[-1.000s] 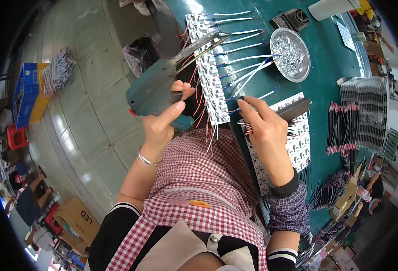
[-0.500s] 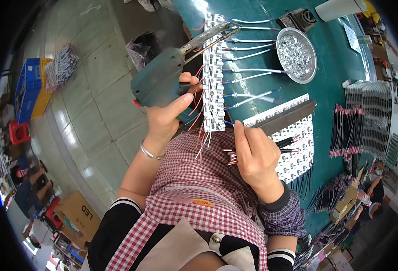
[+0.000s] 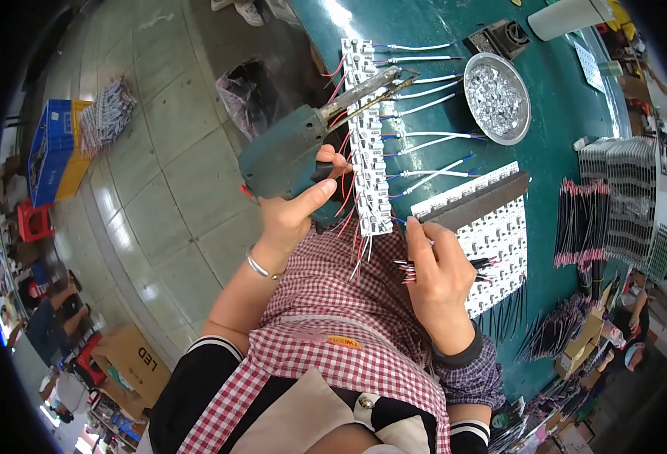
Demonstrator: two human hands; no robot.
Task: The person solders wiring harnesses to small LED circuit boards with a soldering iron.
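Observation:
My left hand is closed around the grip of a dark green soldering gun, whose long metal tip points up and right across a white circuit board strip. Red wires hang off the strip's left side; white and blue wires stick out on its right. At the strip's near right corner, the thumb and forefinger of my right hand pinch a thin wire with a blue end. The same hand keeps a bundle of black wires with red and white ends in its palm.
A metal bowl of small silvery pieces stands on the green table, near a soldering stand. A dark bar lies over more white boards. Wire bundles and stacked boards sit farther right.
The board strip has shifted down and slightly right. The soldering gun and my left hand have moved right and down, and my right hand has moved slightly right and down.

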